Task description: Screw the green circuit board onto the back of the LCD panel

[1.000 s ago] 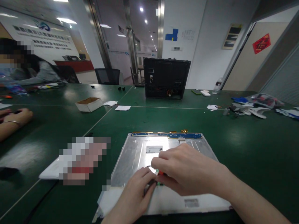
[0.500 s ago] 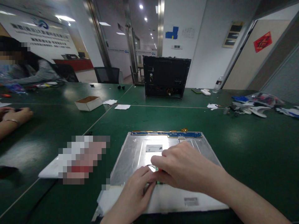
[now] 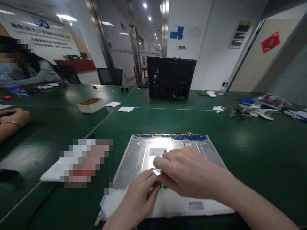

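Right hand (image 3: 183, 171) over the middle of the metal-backed panel (image 3: 127, 174), fingers curled in on a small red piece (image 3: 165, 174), most of it hidden. Left hand (image 3: 139, 191) comes close from the panel's left half, thumb and forefinger bent about a dark item (image 3: 151, 190); cannot tell whether gripped or only steadied. Green patch (image 3: 162, 185) shows between the hands.

Panel lies flat on the tabletop (image 3: 261, 172), blue circuit strip (image 3: 189, 138) along its far edge, pale label (image 3: 196, 205) by its near edge. Black casing (image 3: 171, 80) stands well beyond the panel; open white box (image 3: 89, 108) beyond it, leftward.

Handling, by judgement: panel likely stiff, fairly weighty, its bright metal face slick. Strip probably fragile. Best hold: both plain side edges, kept level, fingers off the strip and ribbon (image 3: 186, 142).
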